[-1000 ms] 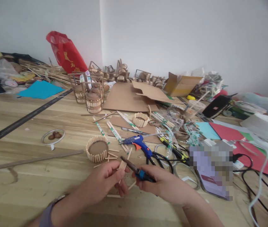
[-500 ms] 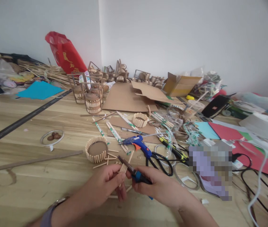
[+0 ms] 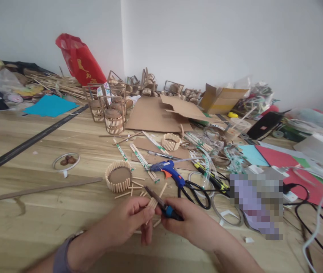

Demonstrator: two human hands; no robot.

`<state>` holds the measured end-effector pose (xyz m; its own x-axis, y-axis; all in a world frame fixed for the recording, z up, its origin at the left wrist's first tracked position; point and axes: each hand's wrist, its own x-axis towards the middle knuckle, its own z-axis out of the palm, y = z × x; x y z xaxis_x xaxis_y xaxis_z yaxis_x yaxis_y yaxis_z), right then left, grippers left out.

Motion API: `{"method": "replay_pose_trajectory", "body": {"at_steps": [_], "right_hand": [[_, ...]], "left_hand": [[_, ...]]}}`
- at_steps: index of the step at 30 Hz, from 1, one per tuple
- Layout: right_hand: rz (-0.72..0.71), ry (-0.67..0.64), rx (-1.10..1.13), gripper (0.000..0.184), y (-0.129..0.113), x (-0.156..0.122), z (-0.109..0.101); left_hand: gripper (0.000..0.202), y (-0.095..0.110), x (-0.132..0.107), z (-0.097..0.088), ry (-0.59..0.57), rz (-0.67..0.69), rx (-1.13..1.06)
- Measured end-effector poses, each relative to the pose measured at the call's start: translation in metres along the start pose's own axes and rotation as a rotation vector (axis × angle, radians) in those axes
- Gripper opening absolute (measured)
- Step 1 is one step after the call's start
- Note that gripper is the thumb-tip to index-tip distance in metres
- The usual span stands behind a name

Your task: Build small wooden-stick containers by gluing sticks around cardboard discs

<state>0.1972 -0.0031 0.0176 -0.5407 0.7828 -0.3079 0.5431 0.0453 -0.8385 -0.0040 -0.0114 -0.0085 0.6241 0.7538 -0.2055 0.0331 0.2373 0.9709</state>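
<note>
My left hand (image 3: 131, 216) pinches a few thin wooden sticks (image 3: 163, 190) that poke up at a slant between thumb and fingers. My right hand (image 3: 191, 220) is closed round pliers (image 3: 169, 211) with blue and black handles. The pliers' dark jaws lie against the sticks; whether they bite on one, I cannot tell. Just beyond the hands stands a round container (image 3: 117, 187) walled with short upright sticks on a brown base. Loose cut sticks (image 3: 122, 195) lie beside it, some partly hidden under my hands.
A blue glue gun (image 3: 171, 172) with a black cord lies beyond my right hand. Wrapped sticks (image 3: 140, 157), a smaller stick ring (image 3: 170, 142), cardboard (image 3: 147, 113) and finished lidded baskets (image 3: 114, 122) are farther back. A ring with brown balls (image 3: 68, 160) lies left; cables and coloured paper lie right.
The view has shifted slightly, so the table things sit a little farther right. Both hands keep their hold on sticks and pliers, with barely any movement.
</note>
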Motion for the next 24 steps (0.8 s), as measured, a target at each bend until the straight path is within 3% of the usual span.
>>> {"method": "replay_pose_trajectory", "body": {"at_steps": [11,16,19,24], "right_hand": [[-0.003,0.142,-0.054,0.011,-0.001,0.002,0.012],[0.000,0.169,-0.057,0.016,0.004,0.006,0.014],[-0.033,0.156,-0.033,0.018,0.002,0.006,0.011],[-0.058,0.064,0.056,0.009,0.001,0.002,0.005]], "left_hand": [[0.064,-0.003,0.000,-0.004,0.019,0.019,0.156],[0.044,-0.003,-0.004,-0.001,0.151,0.039,0.334],[0.037,-0.002,-0.005,0.001,0.199,0.071,0.386],[0.042,0.001,-0.006,0.002,0.122,0.067,0.307]]}}
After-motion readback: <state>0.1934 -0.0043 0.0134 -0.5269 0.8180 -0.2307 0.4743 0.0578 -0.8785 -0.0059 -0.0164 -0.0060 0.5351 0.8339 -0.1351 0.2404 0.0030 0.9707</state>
